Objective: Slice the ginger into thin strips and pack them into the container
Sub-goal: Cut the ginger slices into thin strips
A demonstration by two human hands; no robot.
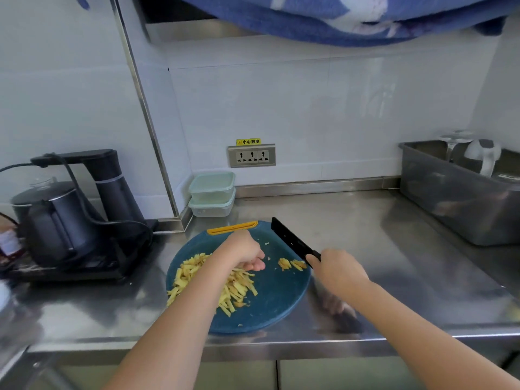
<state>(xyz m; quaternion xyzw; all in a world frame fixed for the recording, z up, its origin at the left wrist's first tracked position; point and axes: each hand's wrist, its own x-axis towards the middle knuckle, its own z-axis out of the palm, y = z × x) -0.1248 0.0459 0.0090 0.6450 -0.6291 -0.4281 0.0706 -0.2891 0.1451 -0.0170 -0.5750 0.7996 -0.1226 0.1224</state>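
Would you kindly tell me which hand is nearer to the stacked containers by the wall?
Left. The left hand grips ginger strips on the cutting board, directly in front of the containers; the right hand, holding the knife, is farther to their right.

handle of the knife (292,240) hidden inside the right hand (337,270), some ginger strips (239,285) under the left forearm (183,308), hold of the left hand (244,253) unclear, grey tub (450,198) at the right edge of the bench (365,220) cropped

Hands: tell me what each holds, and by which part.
The right hand grips the knife by its handle. The left hand rests curled on the ginger strips; whether it grips any cannot be told.
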